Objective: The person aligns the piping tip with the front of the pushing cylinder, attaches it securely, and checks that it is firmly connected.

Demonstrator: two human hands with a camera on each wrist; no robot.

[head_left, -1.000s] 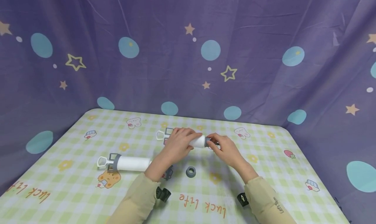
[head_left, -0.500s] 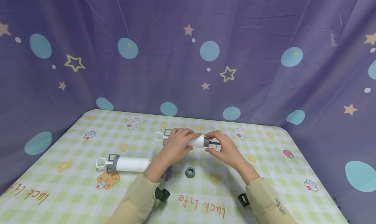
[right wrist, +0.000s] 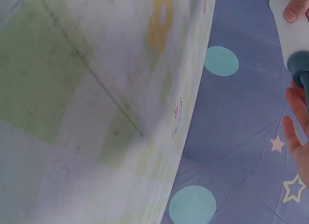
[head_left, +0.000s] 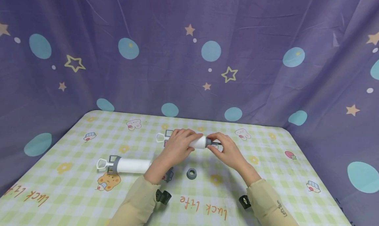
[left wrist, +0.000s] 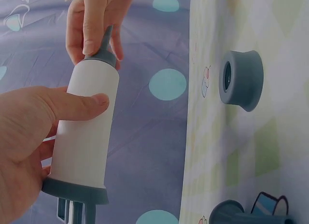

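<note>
A purple curtain fills the upper part of the head view; a checked table fills the lower. One white tube lies left of lower centre. Another, the held tube, is raised near the centre. The person's left hand curls its fingers round it; the right hand pinches its grey nozzle between thumb and fingers. A grey ring sits below centre.

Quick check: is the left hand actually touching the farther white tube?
Touching. The left wrist view shows the left hand curled round the farther white tube, thumb laid across it.
</note>
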